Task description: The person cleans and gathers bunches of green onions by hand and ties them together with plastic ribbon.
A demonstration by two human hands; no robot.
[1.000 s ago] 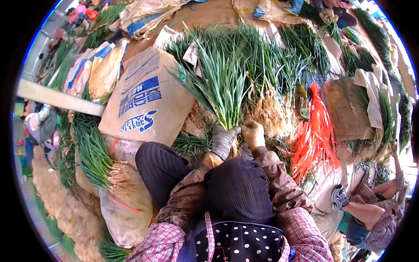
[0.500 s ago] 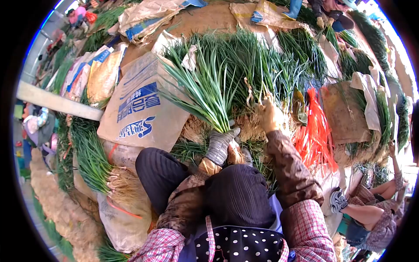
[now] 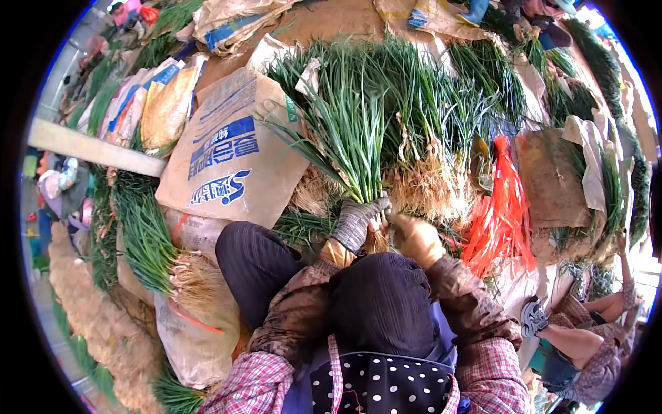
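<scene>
My left hand point(image 3: 355, 222), in a grey glove, is wrapped round a bunch of scallions point(image 3: 362, 148). Their long green leaves fan upward and away from me, and pale roots point(image 3: 376, 238) hang below the fist. Close beside those roots is my right hand point(image 3: 417, 239), in a pale yellowish glove. Motion blurs its fingers, so whether it holds anything cannot be made out. Beyond both hands lies a thick row of scallions point(image 3: 431, 117), with tangled roots point(image 3: 431, 190) facing me. Red plastic strips point(image 3: 498, 214) lie right of my right hand.
A printed sack point(image 3: 231, 148) lies to the left. A bundle of scallions point(image 3: 148, 241) rests on sacks beside my left knee. A pale beam point(image 3: 96, 148) juts in at the left. Another person's leg point(image 3: 569, 341) shows at the lower right, and more people work at the far edges.
My right hand has come back from the scallion row towards my left hand and the bunch's roots. The bunch has shifted slightly right and stands more upright.
</scene>
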